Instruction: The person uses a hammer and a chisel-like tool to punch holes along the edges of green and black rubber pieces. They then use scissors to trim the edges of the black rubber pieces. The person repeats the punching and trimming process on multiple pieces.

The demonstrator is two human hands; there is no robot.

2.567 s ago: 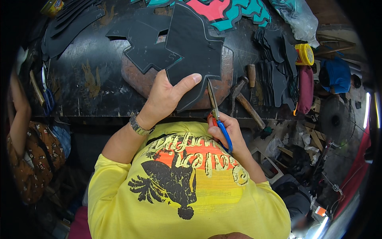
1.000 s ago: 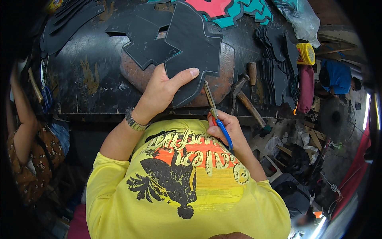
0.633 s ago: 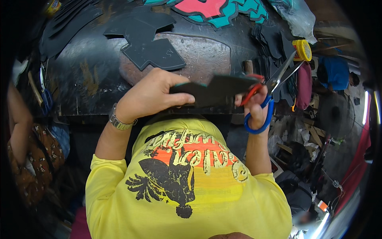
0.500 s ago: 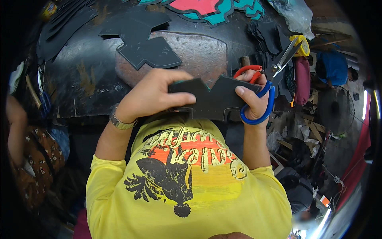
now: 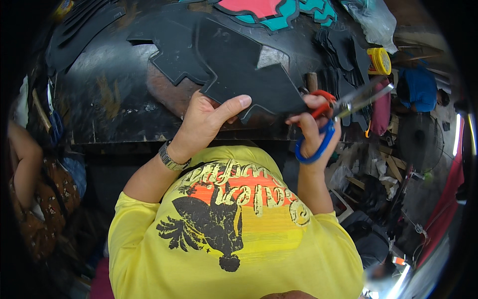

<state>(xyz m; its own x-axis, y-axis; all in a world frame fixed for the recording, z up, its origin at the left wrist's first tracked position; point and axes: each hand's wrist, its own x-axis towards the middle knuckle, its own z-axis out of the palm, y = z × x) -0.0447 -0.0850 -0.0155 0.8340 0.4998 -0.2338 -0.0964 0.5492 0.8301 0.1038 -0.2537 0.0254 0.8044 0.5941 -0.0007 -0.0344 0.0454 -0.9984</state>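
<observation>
My left hand point(image 5: 209, 117) grips the near edge of a black sheet piece point(image 5: 244, 67) with angled notches and pale outline marks, thumb on top. The sheet is tilted over the table and partly covers another black cut piece point(image 5: 172, 60) lying there. In my right hand point(image 5: 314, 134) is a pair of scissors point(image 5: 343, 105) with one red and one blue handle loop. Its blades point up and right, away from the sheet, and are slightly blurred. My right fingers are close to the sheet's right corner; I cannot tell if they touch it.
Under the pieces lies a brownish slab point(image 5: 162, 94) on the dark table point(image 5: 74, 117). Black pieces are stacked at left point(image 5: 87, 37) and right point(image 5: 343, 65). A yellow tub point(image 5: 381, 61) and maroon roll point(image 5: 381, 112) stand at right. Another person's arm point(image 5: 24, 169) shows at left.
The black sheet has been turned and raised away from my body, over the table. My right hand no longer clasps its right end. The scissors have swung further rightward.
</observation>
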